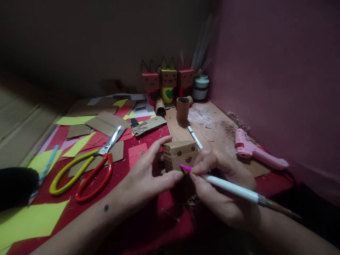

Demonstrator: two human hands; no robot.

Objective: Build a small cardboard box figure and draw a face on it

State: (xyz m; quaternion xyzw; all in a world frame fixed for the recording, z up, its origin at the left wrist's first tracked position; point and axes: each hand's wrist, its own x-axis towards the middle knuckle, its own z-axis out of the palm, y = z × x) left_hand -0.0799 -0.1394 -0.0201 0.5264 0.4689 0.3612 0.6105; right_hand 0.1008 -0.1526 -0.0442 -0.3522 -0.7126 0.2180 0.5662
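A small cardboard box (183,154) with two drawn eyes and a brown mouth stands at the front middle of the table. My left hand (156,171) grips it from the left side, thumb along its lower front. In my right hand (223,184) is a white marker pen (228,187) with a magenta tip, which touches the box's face left of the mouth, by a faint pink mark. Brush-like bristles show at the pen's other end. Behind the box lies a second white pen (194,135), partly hidden by the box and my right hand.
Scissors (107,150) with yellow and red handles lie open at left among cardboard and coloured paper. A pink glue gun (257,150) rests at right. A brown cardboard cup (183,109), three box-headed figures (168,79) and a pale blue jar (200,88) stand behind.
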